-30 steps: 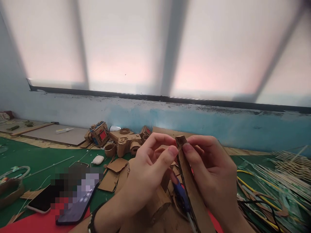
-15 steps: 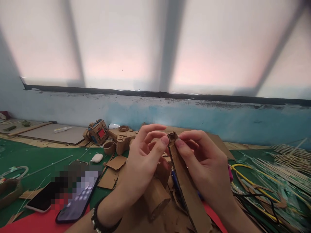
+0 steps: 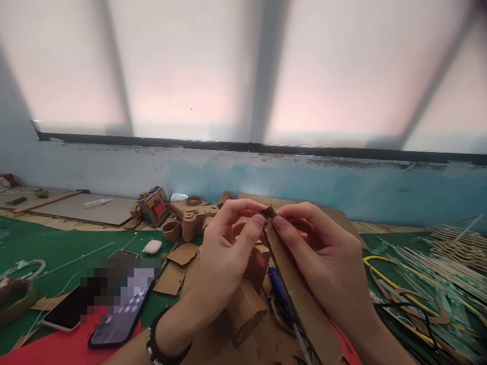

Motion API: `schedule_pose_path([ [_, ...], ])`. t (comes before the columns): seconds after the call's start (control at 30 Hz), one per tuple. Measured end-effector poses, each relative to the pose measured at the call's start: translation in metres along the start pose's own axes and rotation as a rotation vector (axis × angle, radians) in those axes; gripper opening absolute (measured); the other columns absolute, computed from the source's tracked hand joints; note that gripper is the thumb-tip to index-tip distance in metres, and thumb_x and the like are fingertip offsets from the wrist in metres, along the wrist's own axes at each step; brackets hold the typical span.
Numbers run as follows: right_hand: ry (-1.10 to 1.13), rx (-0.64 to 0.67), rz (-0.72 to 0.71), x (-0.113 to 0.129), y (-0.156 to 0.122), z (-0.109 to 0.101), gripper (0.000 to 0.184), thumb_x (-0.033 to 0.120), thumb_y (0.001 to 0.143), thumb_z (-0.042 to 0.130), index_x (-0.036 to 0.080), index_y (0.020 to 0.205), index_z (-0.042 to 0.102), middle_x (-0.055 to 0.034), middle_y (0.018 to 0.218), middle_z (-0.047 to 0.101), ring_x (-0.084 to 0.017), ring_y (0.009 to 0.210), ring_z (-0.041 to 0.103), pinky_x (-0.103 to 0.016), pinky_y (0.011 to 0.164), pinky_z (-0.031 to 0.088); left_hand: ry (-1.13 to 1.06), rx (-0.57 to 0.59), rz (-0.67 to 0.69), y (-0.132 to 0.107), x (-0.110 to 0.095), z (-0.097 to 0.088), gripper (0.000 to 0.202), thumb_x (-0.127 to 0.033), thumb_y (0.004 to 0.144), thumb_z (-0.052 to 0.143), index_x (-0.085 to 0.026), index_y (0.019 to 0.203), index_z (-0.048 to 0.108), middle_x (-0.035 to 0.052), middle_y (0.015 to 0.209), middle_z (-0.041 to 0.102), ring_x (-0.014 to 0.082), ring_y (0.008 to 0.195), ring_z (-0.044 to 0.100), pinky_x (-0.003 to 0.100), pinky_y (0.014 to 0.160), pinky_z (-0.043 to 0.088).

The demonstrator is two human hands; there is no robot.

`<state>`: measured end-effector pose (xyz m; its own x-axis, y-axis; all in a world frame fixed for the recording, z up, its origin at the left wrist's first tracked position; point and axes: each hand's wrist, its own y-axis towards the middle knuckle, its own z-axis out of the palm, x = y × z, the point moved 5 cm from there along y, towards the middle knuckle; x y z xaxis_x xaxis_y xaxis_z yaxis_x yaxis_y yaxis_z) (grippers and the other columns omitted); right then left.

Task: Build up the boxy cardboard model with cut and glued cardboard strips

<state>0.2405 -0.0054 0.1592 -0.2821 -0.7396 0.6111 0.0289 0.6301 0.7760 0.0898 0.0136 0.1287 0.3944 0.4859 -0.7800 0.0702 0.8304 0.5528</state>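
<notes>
A long cardboard strip [image 3: 300,289] runs from the bottom of the view up to my fingers, its far end bent over. My left hand [image 3: 232,248] pinches that end between thumb and fingers from the left. From the right, my right hand [image 3: 323,253] grips the same end, thumb on the face of the strip. Below the strip lies a blue-handled tool [image 3: 279,286] with a thin metal shaft, partly covered. A rolled cardboard piece [image 3: 247,309] rests under my left hand, beside cardboard scraps [image 3: 171,279].
Two phones [image 3: 122,314] lie at the left on red paper, near a white earbud case [image 3: 152,247]. Cardboard camera models [image 3: 154,208] stand at the back. Thin sticks [image 3: 456,248] and a yellow cable [image 3: 399,299] fill the right side. A wall rises behind the table.
The strip has tilted slightly, showing more of the blue-handled tool. My left fingers have closed in on the strip's end, and my right hand has shifted a little to the right.
</notes>
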Motion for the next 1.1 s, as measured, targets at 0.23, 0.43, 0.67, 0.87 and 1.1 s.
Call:
schedule_pose_path([
  [0.23,0.042,0.071,0.073,-0.005,0.003,-0.001,0.011,0.033,0.099,0.077,0.027,0.09,0.079,0.002,0.082,0.08,-0.012,0.069,0.076,-0.015,0.059,0.063,-0.031,-0.051,-0.077,0.001,0.005,-0.001,0.028,-0.042,0.1,0.08,-0.023,0.109,0.062,-0.0024,0.097,0.069,0.0074,0.059,0.065,0.018,0.049,0.061],
  [0.43,-0.047,0.114,0.085,-0.01,0.007,-0.005,0.013,0.035,0.101,0.074,0.027,0.093,0.081,-0.0001,0.086,0.082,-0.016,0.072,0.078,-0.02,0.057,0.063,-0.057,-0.023,-0.244,0.002,0.013,0.001,0.031,-0.045,0.101,0.079,-0.02,0.11,0.063,-0.0024,0.092,0.068,0.0067,0.053,0.065,0.018,0.049,0.059],
  [0.67,-0.176,0.101,-0.023,-0.008,0.006,-0.006,0.013,0.033,0.104,0.072,0.028,0.094,0.08,0.0023,0.088,0.08,-0.014,0.074,0.074,-0.021,0.062,0.062,0.008,-0.025,-0.077,0.006,0.014,-0.006,0.024,-0.04,0.099,0.084,-0.023,0.107,0.071,-0.0025,0.105,0.07,0.0052,0.058,0.068,0.018,0.052,0.062],
  [0.87,-0.164,0.135,-0.026,-0.009,0.003,-0.005,0.013,0.03,0.105,0.07,0.03,0.097,0.08,0.0038,0.089,0.08,-0.013,0.074,0.075,-0.02,0.061,0.06,0.066,-0.053,-0.003,0.009,0.011,-0.012,0.027,-0.034,0.087,0.095,-0.022,0.098,0.074,-0.0008,0.095,0.072,0.0138,0.074,0.075,0.018,0.051,0.062],
  [1.1,-0.191,0.159,-0.02,-0.006,0.005,-0.005,0.015,0.031,0.105,0.069,0.028,0.094,0.08,0.0015,0.088,0.081,-0.016,0.073,0.076,-0.022,0.06,0.061,0.225,-0.064,0.083,0.009,0.007,-0.018,0.021,-0.038,0.093,0.091,-0.022,0.096,0.077,-0.0006,0.083,0.077,0.0118,0.064,0.074,0.019,0.058,0.063],
])
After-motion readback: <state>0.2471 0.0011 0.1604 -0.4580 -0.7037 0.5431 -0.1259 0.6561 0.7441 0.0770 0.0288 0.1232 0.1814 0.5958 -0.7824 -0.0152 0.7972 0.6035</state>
